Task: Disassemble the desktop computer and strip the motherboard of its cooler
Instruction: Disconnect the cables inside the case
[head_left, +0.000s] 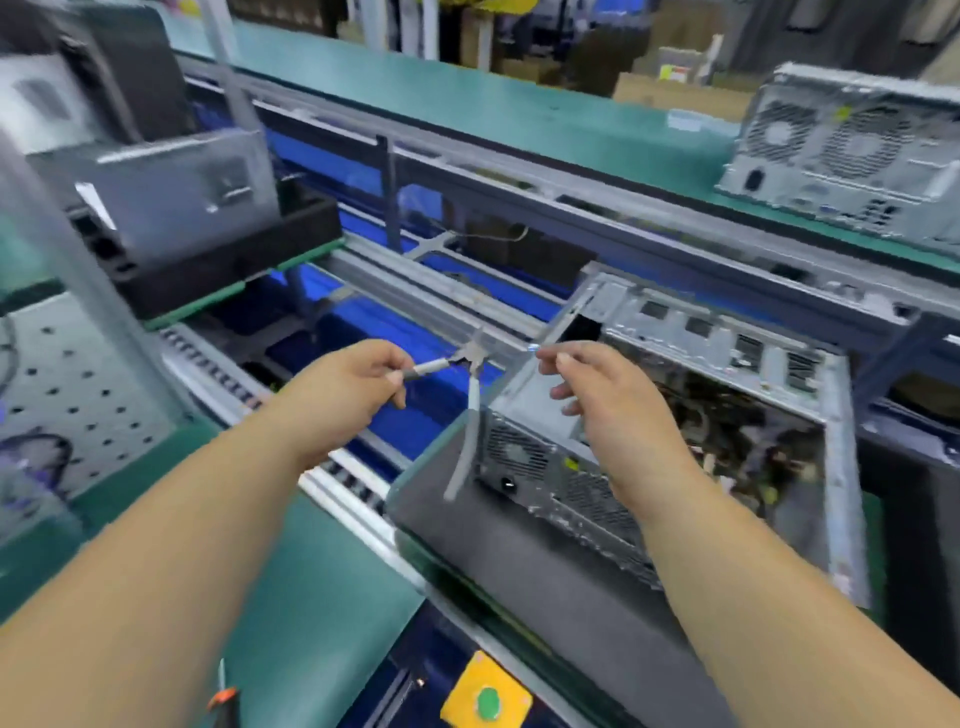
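The desktop computer (675, 431) lies on its side on a dark pad (519, 561) on the green desk (322, 582), side panel off, so that the open cavity faces up. Its long axis runs from the near rear panel, with the fan grille and power socket, away to the upper right. Inside, cables and boards show as a dark tangle; the blur hides the cooler, so its exact spot cannot be told.

Everything else is placed from that case. The right hand (608, 395) hovers directly over the near left corner of the case, fingers loosely curled and apart, holding nothing that can be made out. The left hand (358, 379) sits just left of that same corner, over the blue conveyor channel (395, 332), gripping a slim tool (441, 366) by its grey handle, tip pointing right toward the case. A pale cable or strap (467, 441) hangs from the tool end down across the case's left corner.

So the right hand is nearer the open cavity, which lies to its right and slightly below. Reaching in would mean moving that hand rightward along the case's long axis, while the left must cross the corner first.

A second case (852, 156) stands well beyond on the far desk.
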